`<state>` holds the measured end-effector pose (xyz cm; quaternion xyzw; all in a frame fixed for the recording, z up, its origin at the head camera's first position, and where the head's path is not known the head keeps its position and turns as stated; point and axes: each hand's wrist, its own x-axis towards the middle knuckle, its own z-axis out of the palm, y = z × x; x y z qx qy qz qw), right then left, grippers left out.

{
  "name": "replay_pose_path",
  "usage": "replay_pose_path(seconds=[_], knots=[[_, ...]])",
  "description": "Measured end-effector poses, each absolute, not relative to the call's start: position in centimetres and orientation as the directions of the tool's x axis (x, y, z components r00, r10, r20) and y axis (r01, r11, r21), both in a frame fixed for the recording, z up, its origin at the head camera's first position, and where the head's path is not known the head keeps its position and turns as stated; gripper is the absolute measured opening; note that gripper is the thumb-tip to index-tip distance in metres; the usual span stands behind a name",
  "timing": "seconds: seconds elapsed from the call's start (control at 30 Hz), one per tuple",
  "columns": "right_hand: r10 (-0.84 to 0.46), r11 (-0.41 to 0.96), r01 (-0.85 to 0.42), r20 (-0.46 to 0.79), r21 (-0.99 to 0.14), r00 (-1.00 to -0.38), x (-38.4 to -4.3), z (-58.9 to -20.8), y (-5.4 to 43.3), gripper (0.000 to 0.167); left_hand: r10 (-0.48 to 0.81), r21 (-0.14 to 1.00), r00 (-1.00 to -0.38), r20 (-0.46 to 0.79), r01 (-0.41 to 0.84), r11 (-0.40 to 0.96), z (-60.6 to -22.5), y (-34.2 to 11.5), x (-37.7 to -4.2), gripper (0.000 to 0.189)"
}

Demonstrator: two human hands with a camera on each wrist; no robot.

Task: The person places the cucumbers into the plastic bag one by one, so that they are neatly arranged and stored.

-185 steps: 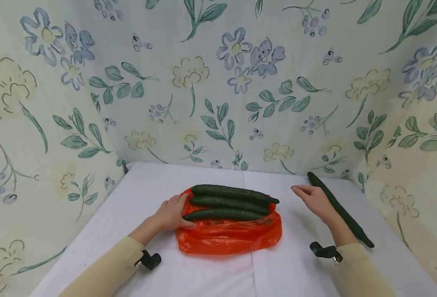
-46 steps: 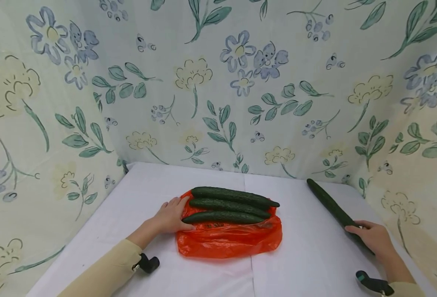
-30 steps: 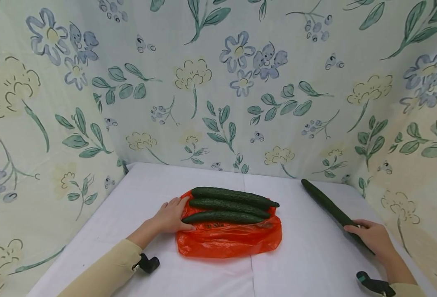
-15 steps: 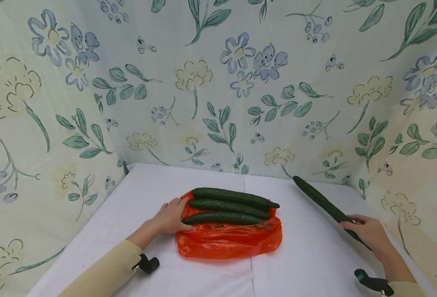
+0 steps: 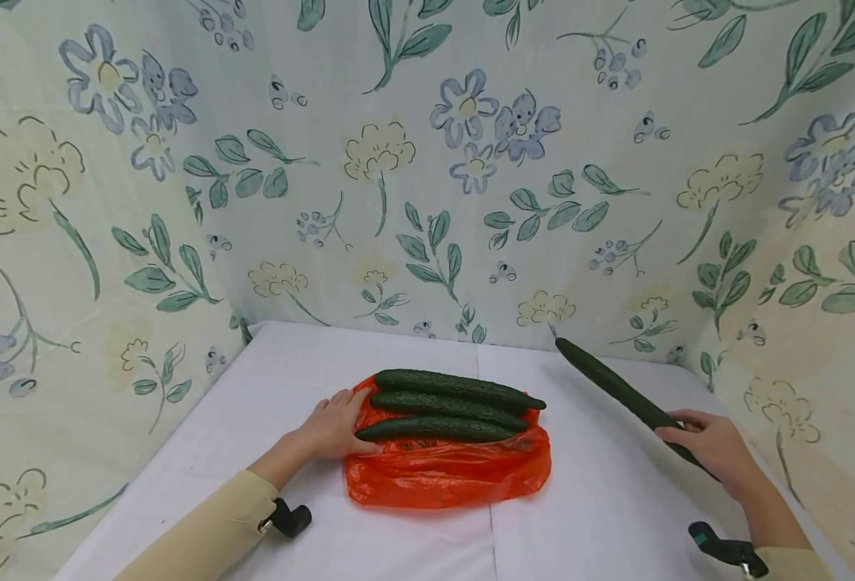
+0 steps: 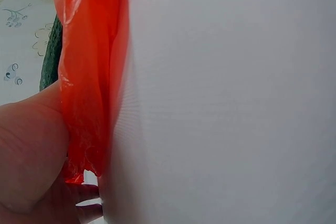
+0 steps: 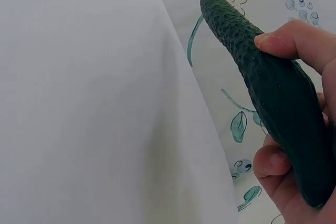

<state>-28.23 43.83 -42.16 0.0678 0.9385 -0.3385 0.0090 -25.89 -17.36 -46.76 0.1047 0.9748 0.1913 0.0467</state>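
Observation:
My right hand (image 5: 714, 452) grips a long dark green cucumber (image 5: 605, 383) near its lower end, tilted above the table on the right. In the right wrist view the thumb (image 7: 281, 41) presses on the bumpy cucumber (image 7: 281, 93), with curled fingers on its other side. Three more cucumbers (image 5: 445, 403) lie side by side on an orange-red plastic bag (image 5: 449, 480) mid-table. At the bag's left end my left hand (image 5: 335, 424) holds its edge, thumb in front and fingers behind. In the left wrist view the bag (image 6: 89, 72) hides part of that hand and a cucumber.
A white cloth (image 5: 311, 532) covers the table, with a crease running down its middle. Floral curtains (image 5: 427, 161) stand behind and at both sides. A small black camera sits on each wrist, the right one (image 5: 725, 549) close above the cloth.
Earlier the right hand was empty and the fourth cucumber lay on the table. It then took hold of it, and has raised it and swung it leftward. The left hand stays put.

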Motion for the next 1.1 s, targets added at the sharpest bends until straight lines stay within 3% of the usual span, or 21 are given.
replay_pose_path(seconds=[0.33, 0.73, 1.1], knots=[[0.068, 0.748, 0.093, -0.062, -0.657, -0.996, -28.0, -40.7, 42.2, 0.087, 0.223, 0.383, -0.973, -0.051, 0.187, 0.905, -46.5, -17.3, -25.7, 0.114], [-0.065, 0.775, -0.062, 0.019, -0.629, -0.998, -27.9, -39.7, 40.2, 0.069, 0.214, 0.370, -0.975, -0.057, 0.179, 0.912, -46.6, -17.5, -25.9, 0.115], [-0.152, 0.756, -0.148, 0.050, -0.638, -0.987, -28.0, -38.7, 37.5, 0.062, 0.227, 0.381, -0.973, -0.049, 0.191, 0.904, -46.7, -17.5, -25.7, 0.113]])
